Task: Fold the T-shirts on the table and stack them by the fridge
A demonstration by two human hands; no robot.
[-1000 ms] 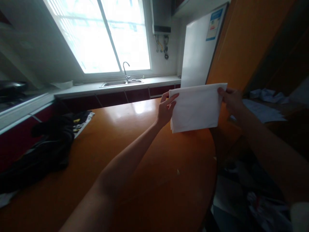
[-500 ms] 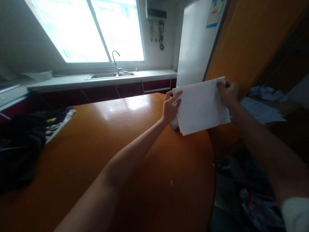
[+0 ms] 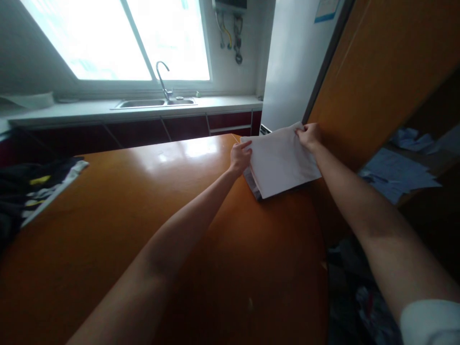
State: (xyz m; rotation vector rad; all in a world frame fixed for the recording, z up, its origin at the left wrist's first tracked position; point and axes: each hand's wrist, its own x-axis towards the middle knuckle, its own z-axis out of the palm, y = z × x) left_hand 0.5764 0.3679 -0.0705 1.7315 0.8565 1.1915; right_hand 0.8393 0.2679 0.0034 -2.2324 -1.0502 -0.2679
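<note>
Gripping a folded white cloth (image 3: pixel 282 160) by its far corners, pinching the left one with the closed fingers of the left hand (image 3: pixel 240 155) and the right one between thumb and fingers of the right hand (image 3: pixel 308 136). Holding it over the far right part of a glossy wooden table (image 3: pixel 172 206), covering most of a folded gray cloth (image 3: pixel 254 187) underneath. Facing a steel sink (image 3: pixel 142 103) and white refrigerator (image 3: pixel 291 62), with dark clothing (image 3: pixel 34 184) lying leftward and loose papers (image 3: pixel 402 170) rightward.
</note>
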